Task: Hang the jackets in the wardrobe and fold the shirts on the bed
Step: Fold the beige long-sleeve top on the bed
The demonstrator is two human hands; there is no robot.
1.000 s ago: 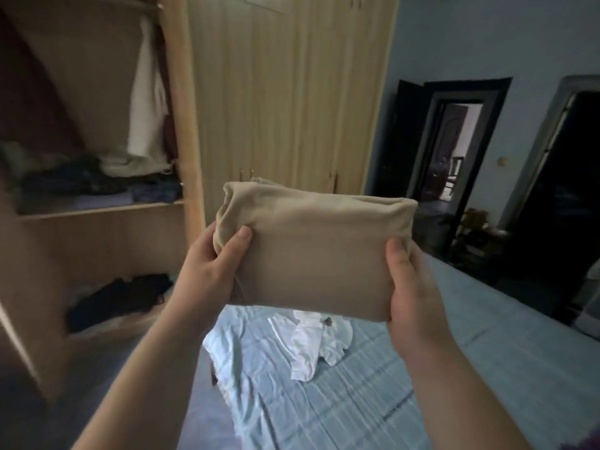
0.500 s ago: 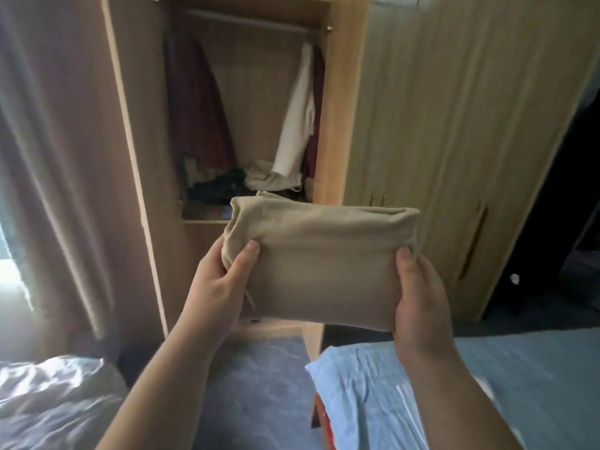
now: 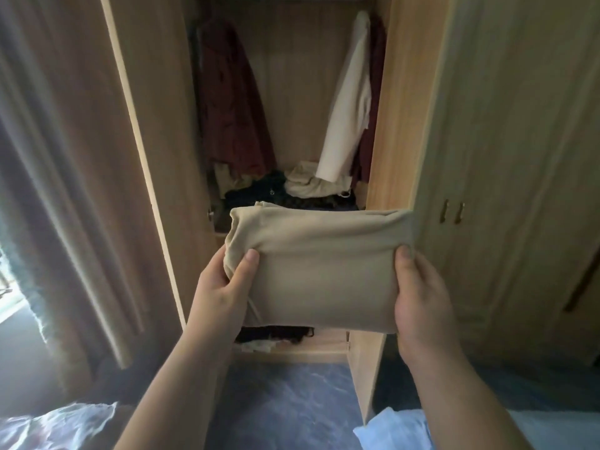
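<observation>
Shirt point(image 3: 324, 280) between left grip point(image 3: 224, 287), right grip point(image 3: 418, 297)

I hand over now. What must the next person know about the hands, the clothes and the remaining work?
Hands: left hand and right hand each grip one side of the folded beige shirt, before the open wardrobe.
Inside hang a dark red jacket and a cream jacket, above a heap of clothes.
Done: this shirt is folded. Left: put it away; more shirts, if any, are out of view.
</observation>
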